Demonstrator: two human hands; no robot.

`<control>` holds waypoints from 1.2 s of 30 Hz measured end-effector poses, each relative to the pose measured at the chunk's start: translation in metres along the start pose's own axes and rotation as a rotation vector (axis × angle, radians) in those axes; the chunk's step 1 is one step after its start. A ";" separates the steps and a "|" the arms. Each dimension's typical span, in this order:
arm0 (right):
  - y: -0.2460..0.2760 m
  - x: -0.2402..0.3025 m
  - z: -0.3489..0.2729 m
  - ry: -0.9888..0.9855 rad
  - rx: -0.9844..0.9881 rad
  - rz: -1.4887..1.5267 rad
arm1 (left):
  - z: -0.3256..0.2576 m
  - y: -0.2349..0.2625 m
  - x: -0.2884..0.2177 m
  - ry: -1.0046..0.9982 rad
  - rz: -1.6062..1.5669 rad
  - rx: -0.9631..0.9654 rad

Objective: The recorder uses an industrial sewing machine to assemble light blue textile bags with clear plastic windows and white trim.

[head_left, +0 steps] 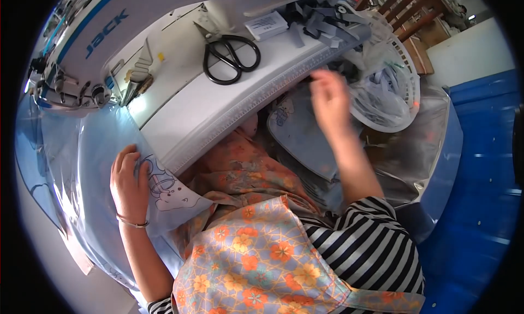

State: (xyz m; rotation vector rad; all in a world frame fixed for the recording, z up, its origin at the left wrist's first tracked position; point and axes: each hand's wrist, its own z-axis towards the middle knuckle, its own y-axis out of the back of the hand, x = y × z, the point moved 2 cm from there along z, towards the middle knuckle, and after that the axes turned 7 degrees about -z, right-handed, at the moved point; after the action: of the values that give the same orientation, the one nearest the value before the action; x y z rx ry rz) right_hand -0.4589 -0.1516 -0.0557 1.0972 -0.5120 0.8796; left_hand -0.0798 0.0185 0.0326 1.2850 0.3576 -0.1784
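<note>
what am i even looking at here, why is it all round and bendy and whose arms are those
This is one picture from a wide fisheye camera worn on a person's head, looking down, so straight edges curve near the rim. The two bare arms belong to that person, who wears a striped top and a flowered apron.

They sit at a white sewing machine. On its table lie black scissors and a small white box.

The left hand presses flat on a pale blue printed fabric piece at the table's edge. The right hand is blurred, raised over a stack of similar blue pieces; I cannot tell if it holds anything. A white basket with clear bags stands beyond it.
</note>
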 end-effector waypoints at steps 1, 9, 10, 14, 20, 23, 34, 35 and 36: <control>0.030 -0.029 0.016 -0.071 -0.125 -0.104 | 0.002 -0.001 0.002 0.040 0.062 -0.001; 0.079 -0.137 0.054 -0.257 0.244 -0.479 | 0.021 -0.007 0.017 0.108 -0.208 -0.065; 0.069 -0.136 0.054 -0.173 0.386 -0.500 | 0.023 -0.009 0.016 -0.019 -0.161 -0.056; 0.050 -0.127 0.058 -0.168 0.439 -0.601 | 0.019 -0.017 0.022 -0.125 -0.173 -0.087; 0.050 -0.140 0.055 -0.183 0.484 -0.849 | 0.013 -0.019 0.028 -0.097 -0.218 -0.106; 0.052 -0.147 0.055 -0.146 0.349 -0.825 | 0.013 -0.019 0.028 -0.005 -0.277 -0.078; 0.084 0.012 0.091 0.021 -0.176 0.006 | 0.018 -0.009 0.022 -0.240 -0.030 -0.058; 0.078 0.024 0.097 -0.055 -0.192 0.015 | 0.018 -0.006 0.022 -0.233 -0.020 -0.065; 0.075 0.034 0.104 -0.017 -0.260 -0.100 | 0.018 -0.005 0.022 -0.233 -0.024 -0.051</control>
State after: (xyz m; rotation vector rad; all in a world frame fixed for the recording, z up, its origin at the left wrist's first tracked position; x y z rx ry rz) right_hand -0.4945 -0.2216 0.0514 0.8849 -0.5639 0.6956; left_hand -0.0580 0.0017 0.0240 1.1957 0.1768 -0.3347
